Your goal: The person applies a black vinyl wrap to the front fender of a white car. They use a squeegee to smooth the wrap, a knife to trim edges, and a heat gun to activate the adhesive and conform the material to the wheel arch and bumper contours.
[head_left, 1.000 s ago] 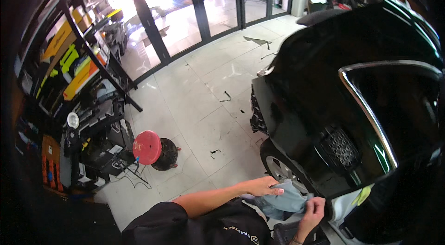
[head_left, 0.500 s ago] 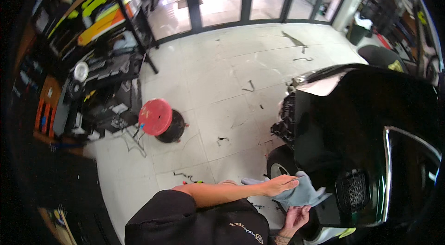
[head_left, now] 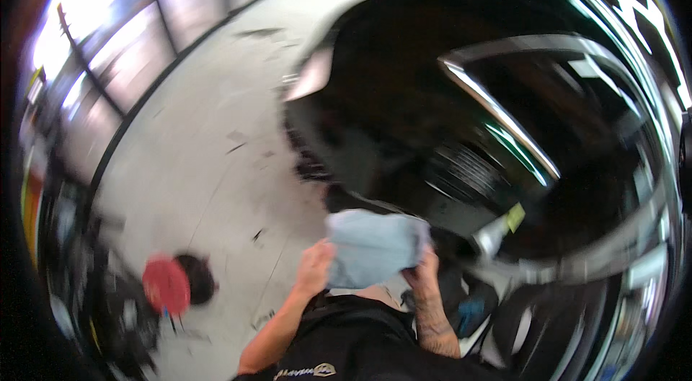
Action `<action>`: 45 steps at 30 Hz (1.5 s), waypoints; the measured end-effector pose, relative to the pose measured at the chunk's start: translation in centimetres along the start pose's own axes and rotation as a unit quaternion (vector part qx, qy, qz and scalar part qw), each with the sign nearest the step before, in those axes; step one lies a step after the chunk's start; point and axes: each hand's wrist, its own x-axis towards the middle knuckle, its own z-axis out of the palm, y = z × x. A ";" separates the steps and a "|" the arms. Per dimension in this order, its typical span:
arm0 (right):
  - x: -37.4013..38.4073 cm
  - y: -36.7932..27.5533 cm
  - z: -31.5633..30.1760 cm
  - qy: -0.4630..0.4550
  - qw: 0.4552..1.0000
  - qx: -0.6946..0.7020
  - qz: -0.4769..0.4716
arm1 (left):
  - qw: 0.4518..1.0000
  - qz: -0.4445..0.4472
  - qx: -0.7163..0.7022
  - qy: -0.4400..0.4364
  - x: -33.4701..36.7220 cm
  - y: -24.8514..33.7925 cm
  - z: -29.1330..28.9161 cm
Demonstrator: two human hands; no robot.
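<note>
A light blue-grey cloth (head_left: 378, 247) is spread between my two hands, just in front of my body. My left hand (head_left: 314, 266) grips its left edge with closed fingers. At the opposite edge, my right hand (head_left: 424, 269) holds the cloth, its fingers partly hidden behind the fabric. Beyond the cloth stands a dark car (head_left: 389, 78), its front end stripped at the left, with a mesh vent (head_left: 465, 170) in its side and bright trim around the window. Motion blurs much of the picture.
A round red-topped stool (head_left: 166, 284) stands on the pale tiled floor (head_left: 216, 157) at left. Dark scraps lie on the tiles. Glass doors (head_left: 137, 28) line the far left. A yellow tag (head_left: 515, 217) hangs near the car's lower side, and dark clutter lies right of my hands.
My view has swung right, so the car now fills more of it. My hands have drawn apart and in toward my body, opening the bunched cloth out flat.
</note>
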 end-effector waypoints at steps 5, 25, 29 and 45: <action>-2.8 4.4 -3.3 -0.163 0.985 0.053 0.002 | 0.995 0.000 0.013 -0.102 1.6 -3.5 0.5; -8.8 2.7 -5.3 -0.084 0.866 -0.459 -0.178 | 0.882 0.068 0.175 -0.433 2.3 0.4 6.5; -8.4 -0.4 -5.5 -0.009 0.875 -0.484 -0.001 | 0.959 0.062 0.203 -0.187 4.2 -3.8 2.6; -5.7 2.2 6.9 -0.290 0.798 -0.523 0.072 | 0.965 -0.107 -0.187 -0.148 -0.4 -3.8 -2.0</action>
